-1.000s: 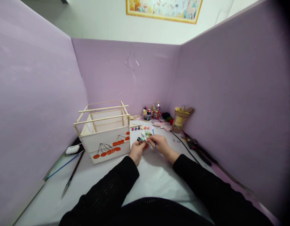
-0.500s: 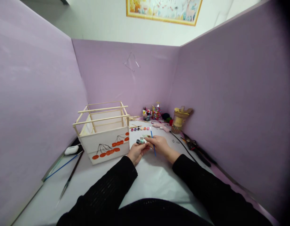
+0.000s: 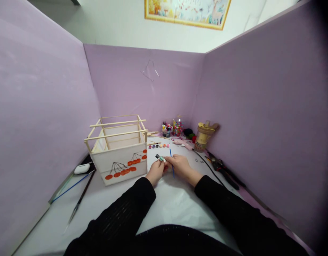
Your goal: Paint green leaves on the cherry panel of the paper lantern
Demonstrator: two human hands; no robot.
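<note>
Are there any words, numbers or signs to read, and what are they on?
None that can be read.
Yellow container: any marking is too small and blurred.
Small pots at the left hand, blue paintbrush in the right hand: too small to tell.
White-panelled box: painted red rounds, dark lines, no letters visible.

Long black textured sleeves [image 3: 123, 209]

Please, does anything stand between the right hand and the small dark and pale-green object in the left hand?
Nothing visible does. The right hand, holding a thin blue paintbrush, is close beside the small dark and pale-green object in the left hand; contact is unclear.
</note>
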